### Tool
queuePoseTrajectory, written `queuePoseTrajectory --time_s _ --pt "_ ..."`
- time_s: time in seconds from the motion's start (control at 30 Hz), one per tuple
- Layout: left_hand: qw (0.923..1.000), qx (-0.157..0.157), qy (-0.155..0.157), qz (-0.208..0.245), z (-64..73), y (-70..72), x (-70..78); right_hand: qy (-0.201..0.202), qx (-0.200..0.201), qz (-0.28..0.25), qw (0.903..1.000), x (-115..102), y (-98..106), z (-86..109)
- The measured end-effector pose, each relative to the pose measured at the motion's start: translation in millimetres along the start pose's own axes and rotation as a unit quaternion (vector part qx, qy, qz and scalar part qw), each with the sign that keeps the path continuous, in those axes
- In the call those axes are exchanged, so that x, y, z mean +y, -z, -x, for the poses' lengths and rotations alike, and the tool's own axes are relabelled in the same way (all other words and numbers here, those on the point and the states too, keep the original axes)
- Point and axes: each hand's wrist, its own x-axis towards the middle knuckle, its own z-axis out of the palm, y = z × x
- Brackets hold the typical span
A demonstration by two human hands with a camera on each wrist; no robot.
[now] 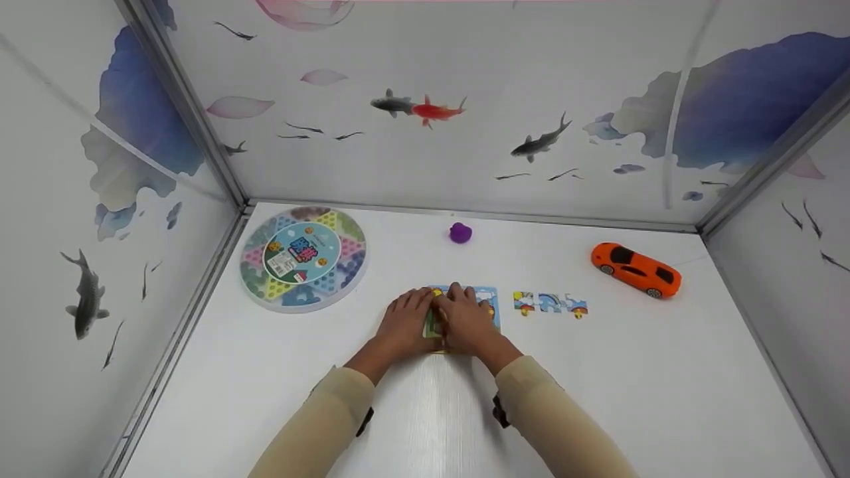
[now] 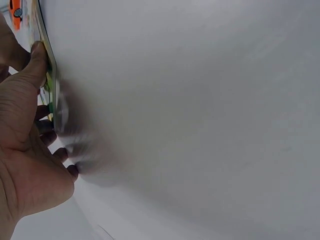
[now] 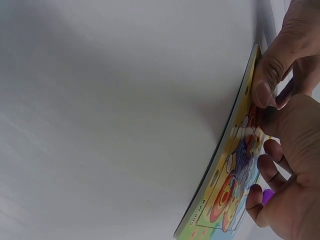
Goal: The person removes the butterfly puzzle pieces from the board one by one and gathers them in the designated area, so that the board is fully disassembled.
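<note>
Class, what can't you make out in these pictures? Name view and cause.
Head: middle of the rectangular, colourful puzzle board, largely covered by the left hand and right hand.
Head: fine print on the white label of the round, multicoloured box, too small.
Left wrist: part of the orange toy car, cut by the top edge.
Right wrist: most of the rounded purple object, behind fingers.

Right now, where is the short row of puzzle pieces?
In the head view, the row of puzzle pieces lies on the white table just right of the puzzle board; the orange toy car sits farther right and farther back.
</note>
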Motion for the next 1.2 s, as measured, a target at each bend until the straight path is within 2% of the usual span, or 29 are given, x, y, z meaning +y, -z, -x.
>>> queuePoseTrajectory --time_s 0.33,0.53,0.73,1.0,1.2 --pt "1.0000 0.002 -0.001 -0.007 0.1 -1.1 -0.8 0.007 0.025 -0.032 0.9991 -1.5 -3.7 0.1" --pt "1.0000 -0.001 -0.003 -0.005 0.0 -1.9 -2.3 0.004 0.031 -0.017 0.9994 -0.3 -7.5 0.6" --pt "0.9999 0.007 -0.010 0.009 1.2 -2.0 -3.6 0.023 0.043 -0.013 0.9987 -0.2 -7.8 2.7" --pt "0.9998 0.009 -0.015 0.002 2.5 -0.8 -2.8 0.061 0.049 -0.005 0.9969 2.8 -6.9 4.6" --pt "0.9999 0.005 -0.015 -0.003 1.7 -1.0 -2.4 0.085 0.074 0.020 0.9935 8.2 -6.7 6.9"
